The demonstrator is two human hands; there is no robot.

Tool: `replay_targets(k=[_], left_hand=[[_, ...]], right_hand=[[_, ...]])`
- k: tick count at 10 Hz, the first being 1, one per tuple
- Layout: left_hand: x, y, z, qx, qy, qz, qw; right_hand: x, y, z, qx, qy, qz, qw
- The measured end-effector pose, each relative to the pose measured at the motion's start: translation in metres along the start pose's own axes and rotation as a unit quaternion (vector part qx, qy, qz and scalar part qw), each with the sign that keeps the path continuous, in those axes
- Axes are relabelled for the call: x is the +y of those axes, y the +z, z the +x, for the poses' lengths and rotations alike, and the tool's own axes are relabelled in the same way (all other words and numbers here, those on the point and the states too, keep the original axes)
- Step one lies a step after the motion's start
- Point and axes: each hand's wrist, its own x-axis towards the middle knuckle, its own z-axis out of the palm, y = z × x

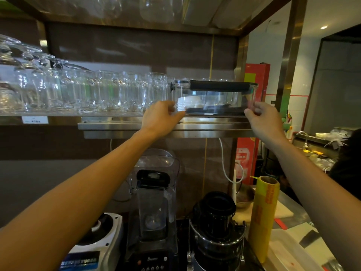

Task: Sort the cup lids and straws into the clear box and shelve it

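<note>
The clear box (pixel 218 98) stands on the steel shelf (pixel 195 127) at its right end, closed by a lid with a long black handle (pixel 218 85). Inside at the left sits a stack of white cup lids (pixel 187 103). Dark long pieces (pixel 213 110) lie along the box's floor; whether they are straws I cannot tell. My left hand (pixel 160 118) grips the box's lower left corner, thumb under the edge. My right hand (pixel 262 119) holds the lower right corner, its fingers blurred.
Rows of upturned glasses (pixel 93 90) fill the shelf left of the box, close to its side. Below stand a blender (pixel 154 202), a black juicer (pixel 216 222) and a yellow cling-film roll (pixel 264 212). A steel post (pixel 289 75) borders the shelf on the right.
</note>
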Motion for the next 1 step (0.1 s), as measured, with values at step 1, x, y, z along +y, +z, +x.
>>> replay_targets(k=[1], left_hand=[[0.0006, -0.0114, -0.0093, -0.017, 0.018, -0.038, 0.999]], right_hand=[[-0.0191, 0.0031, -0.0133, 0.037, -0.072, -0.093, 0.992]])
